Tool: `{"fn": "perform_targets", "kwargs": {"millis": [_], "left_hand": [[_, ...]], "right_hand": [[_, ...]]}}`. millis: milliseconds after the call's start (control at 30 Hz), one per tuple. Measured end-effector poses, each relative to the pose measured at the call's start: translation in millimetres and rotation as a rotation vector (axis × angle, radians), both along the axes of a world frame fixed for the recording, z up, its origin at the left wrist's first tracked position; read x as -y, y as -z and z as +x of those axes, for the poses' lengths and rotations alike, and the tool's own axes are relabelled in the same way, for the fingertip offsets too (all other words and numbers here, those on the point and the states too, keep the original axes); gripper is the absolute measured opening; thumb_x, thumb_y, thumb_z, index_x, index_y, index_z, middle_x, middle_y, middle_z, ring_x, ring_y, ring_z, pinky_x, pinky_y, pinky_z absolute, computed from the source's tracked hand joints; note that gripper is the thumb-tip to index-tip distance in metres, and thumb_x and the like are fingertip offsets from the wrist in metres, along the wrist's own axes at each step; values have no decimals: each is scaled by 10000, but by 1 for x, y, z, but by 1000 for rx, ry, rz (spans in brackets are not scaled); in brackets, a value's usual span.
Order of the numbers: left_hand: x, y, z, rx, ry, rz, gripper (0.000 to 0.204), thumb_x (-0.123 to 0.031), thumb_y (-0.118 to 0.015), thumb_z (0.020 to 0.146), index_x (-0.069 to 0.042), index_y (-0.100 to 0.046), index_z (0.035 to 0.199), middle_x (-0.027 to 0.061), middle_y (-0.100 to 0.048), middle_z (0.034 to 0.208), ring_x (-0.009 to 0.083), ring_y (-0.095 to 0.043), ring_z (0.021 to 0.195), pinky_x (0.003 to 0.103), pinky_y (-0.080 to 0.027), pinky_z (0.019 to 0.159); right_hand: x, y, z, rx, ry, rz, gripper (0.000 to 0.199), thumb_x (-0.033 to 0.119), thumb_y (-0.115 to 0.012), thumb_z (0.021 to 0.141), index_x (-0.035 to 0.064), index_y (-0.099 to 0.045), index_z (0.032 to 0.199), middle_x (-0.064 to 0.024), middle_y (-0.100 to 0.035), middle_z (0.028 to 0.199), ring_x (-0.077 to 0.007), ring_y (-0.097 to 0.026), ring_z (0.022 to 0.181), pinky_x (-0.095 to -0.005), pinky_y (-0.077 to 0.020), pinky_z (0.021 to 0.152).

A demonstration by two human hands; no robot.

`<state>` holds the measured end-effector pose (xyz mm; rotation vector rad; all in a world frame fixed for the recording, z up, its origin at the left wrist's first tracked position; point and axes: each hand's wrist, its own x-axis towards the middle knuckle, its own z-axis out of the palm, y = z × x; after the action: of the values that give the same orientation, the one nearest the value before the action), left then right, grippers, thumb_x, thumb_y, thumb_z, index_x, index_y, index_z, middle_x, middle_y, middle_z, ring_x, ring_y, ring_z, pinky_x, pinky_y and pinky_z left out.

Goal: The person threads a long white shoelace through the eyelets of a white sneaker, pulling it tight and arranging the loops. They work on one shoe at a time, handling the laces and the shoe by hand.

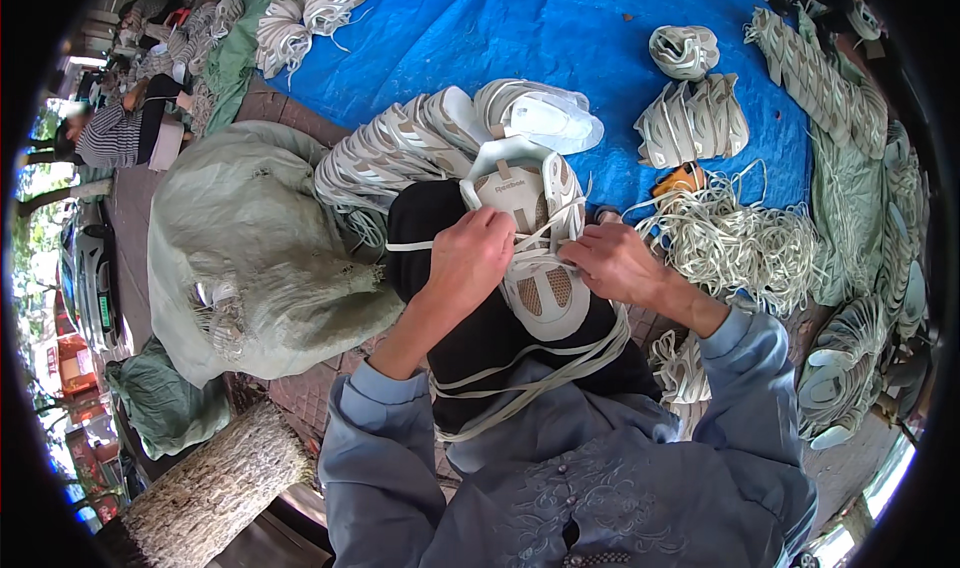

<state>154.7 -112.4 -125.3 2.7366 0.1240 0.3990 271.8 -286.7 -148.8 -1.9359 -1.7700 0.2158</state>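
A beige and white shoe upper [548, 306] with brown mesh lies across my lap, its toe toward me and its tongue [510, 190] folded out on the far side. A pale shoelace [543, 236] crosses its eyelets. My left hand [468, 256] is closed at the left eyelet edge in a pinch on the lace, and a stretch of lace runs out to its left. On the other side my right hand [615, 260] pinches at the right eyelet edge, where the lace passes; its fingertips are partly hidden. Long loose laces [540, 378] hang over my dark lap.
Rows of nested shoe uppers [405, 148] lie just beyond my lap, and more uppers [692, 120] sit on the blue tarp [440, 43]. At the right is a heap of laces [740, 238]. A large sack [250, 238] and a tree trunk [220, 483] stand left; another person [115, 138] sits far left.
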Motion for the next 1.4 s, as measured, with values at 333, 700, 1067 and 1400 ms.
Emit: {"fn": "perform_targets", "kwargs": {"millis": [333,700,1067,1400], "left_hand": [[-23,-17,5,-321,-22,-578,49,-54,-541,723,-25,-562,757,135,-580,673,273,-588,631,324,-452,560],[-62,-33,-14,-473,-15,-483,85,-42,-538,740,-4,-597,788,101,-599,718,196,-589,679,287,-451,622],[-100,-45,-66,-286,-2,-77,39,-11,-532,730,-19,-536,768,103,-539,717,268,-552,657,343,-435,575],[-134,-20,-121,-274,-102,542,221,20,-521,618,-38,-481,827,103,-460,763,263,-533,703,343,-466,579]], "right_hand": [[-21,-29,33,-191,-13,249,186,-3,-587,533,128,-579,665,15,-497,565,-154,-499,592,-295,-357,537],[-31,-37,35,494,-84,440,237,115,-550,509,32,-578,729,2,-462,619,-144,-470,609,-267,-337,504],[-40,4,-18,-323,385,765,240,-81,-619,520,12,-620,742,-71,-569,662,-212,-539,617,-298,-430,571],[-24,43,-25,-859,538,414,370,-39,-629,610,36,-599,971,-33,-505,605,-124,-482,583,-238,-407,567]]}}
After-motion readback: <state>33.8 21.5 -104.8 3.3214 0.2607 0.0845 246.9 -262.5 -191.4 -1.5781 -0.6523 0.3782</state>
